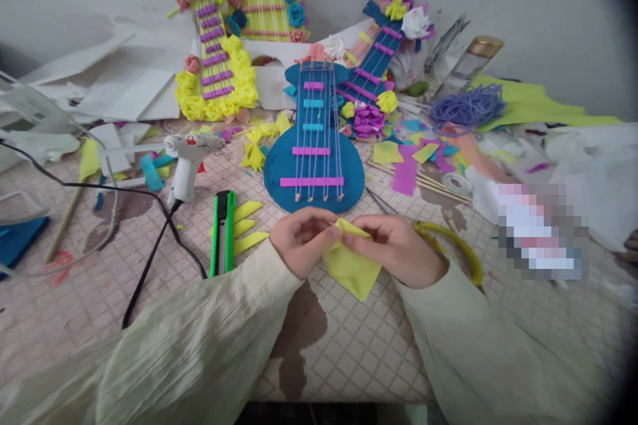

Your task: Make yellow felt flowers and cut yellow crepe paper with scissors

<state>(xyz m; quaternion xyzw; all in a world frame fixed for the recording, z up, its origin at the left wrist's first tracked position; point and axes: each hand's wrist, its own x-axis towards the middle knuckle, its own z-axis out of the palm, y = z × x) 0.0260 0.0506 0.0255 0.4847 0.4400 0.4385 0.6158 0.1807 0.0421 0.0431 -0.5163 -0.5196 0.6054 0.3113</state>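
Both my hands meet over the table's near middle, pinching one piece of yellow felt (350,267) at its top edge. My left hand (302,239) grips it with thumb and fingers closed; my right hand (399,247) does the same from the other side. The felt's lower corner hangs down toward me. Just beyond my hands lies a blue felt guitar (313,166) with pink and teal bars and several strings. A green utility knife (222,231) lies to the left, beside cut yellow felt strips (248,226).
A white glue gun (185,166) with a black cord (149,259) rests at the left. Decorated felt guitars (214,60) stand at the back among felt scraps. Purple cord (466,107), wooden skewers (428,180) and a yellow ring (458,246) are at the right.
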